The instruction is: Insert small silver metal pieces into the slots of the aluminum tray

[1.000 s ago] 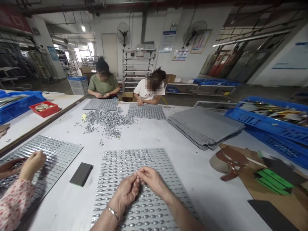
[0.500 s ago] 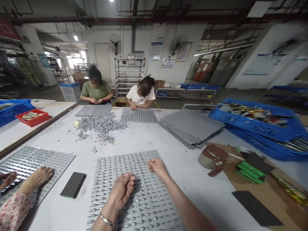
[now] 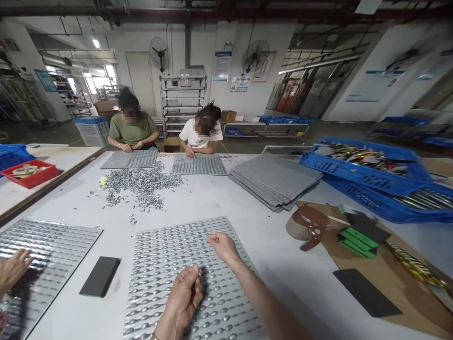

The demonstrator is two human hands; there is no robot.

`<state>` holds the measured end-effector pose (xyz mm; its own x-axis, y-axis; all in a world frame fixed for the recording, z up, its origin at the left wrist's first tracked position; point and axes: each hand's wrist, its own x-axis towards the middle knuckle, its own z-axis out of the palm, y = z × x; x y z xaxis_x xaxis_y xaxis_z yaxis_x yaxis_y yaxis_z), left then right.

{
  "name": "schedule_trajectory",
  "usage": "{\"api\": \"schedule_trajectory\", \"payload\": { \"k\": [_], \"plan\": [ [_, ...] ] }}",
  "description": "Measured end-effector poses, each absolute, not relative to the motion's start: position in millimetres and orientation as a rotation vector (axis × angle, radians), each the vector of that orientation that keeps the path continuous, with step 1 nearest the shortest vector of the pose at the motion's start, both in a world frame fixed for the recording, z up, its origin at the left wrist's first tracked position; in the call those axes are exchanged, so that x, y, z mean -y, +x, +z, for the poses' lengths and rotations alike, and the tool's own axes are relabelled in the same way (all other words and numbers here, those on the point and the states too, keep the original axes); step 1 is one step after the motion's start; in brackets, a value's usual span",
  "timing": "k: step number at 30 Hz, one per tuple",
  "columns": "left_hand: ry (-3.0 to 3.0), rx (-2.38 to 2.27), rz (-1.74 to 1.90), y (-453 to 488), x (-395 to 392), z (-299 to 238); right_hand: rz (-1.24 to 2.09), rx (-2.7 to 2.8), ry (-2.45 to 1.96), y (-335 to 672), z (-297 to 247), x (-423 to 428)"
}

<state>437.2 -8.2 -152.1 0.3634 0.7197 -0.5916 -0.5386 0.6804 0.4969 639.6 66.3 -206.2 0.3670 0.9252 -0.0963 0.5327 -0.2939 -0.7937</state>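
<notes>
From one head-worn camera I look forward and down across the table (image 3: pixel 208 200), the left hand (image 3: pixel 184 295) and right hand (image 3: pixel 222 245) close below, the back wall (image 3: pixel 203 49) far beyond.

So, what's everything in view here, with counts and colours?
Table: one, white, centre
Studded panels: four, grey, on the table
Small pieces: uncountable, silver, heaped mid-table
Sheet stack: one, grey, right of the pieces
Dark block: one, dark grey, left of near panel
Mug: one, brown-beige, right
Cardboard: one, brown, right
Green-edged blocks: several, black-green, on cardboard
Black sheet: one, black, cardboard's edge
Blue crates: at least three, blue, right and far left
Red tray: one, red, left
Rack: one, grey, back wall
Fans: at least two, dark, back wall
Co-workers: two, in green and white, across; a third's hand, left
Left hand: one, bare, over near panel
Right hand: one, bare, over near panel
</notes>
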Motion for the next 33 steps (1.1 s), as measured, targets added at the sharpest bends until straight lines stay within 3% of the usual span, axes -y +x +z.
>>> {"api": "schedule_trajectory", "payload": {
  "k": [12,19,33],
  "plan": [
    [0.231,-0.869,0.859,437,11,-148,0.675,1.205,-1.883,625,-184,-51],
    [0.347,-0.808,0.903,445,15,-146,1.329,1.260,-1.347,598,-152,23],
    [0.250,-0.898,0.870,441,21,-149,0.761,1.318,-1.909,633,-185,-44]
  ]
}}
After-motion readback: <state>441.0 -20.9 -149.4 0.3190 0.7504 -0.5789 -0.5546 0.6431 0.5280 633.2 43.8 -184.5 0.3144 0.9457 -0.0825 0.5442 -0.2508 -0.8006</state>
